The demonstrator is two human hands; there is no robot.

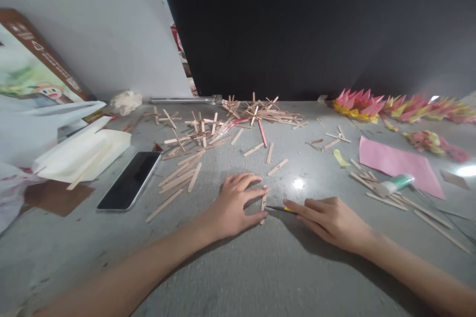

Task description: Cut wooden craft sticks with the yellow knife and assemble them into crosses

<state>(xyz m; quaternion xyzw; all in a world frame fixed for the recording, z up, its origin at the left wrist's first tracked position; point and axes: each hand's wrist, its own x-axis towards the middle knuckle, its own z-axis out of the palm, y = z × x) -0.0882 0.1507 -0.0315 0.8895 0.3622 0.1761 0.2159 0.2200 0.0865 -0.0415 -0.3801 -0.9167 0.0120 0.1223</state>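
Observation:
My left hand (238, 205) rests on the grey table, its thumb and a fingertip pinching a short wooden craft stick (264, 203) from its two ends. In my right hand (330, 218) is a slim craft knife (281, 209) with a dark blade and a yellow part near the fingers. The blade's tip touches or almost touches the stick's middle from the right. Just beyond my hands lie loose craft sticks, one with a small mark (277, 167) at its middle. Farther back, several sticks are joined into crosses and piled up (256, 114).
A phone (129, 181) and an open paper tray (89, 156) lie on the left. To the right are a pink paper sheet (399, 164), a glue stick (396, 184), more sticks and pink-yellow folded paper flowers (359, 105). A dark panel (316, 29) stands at the back.

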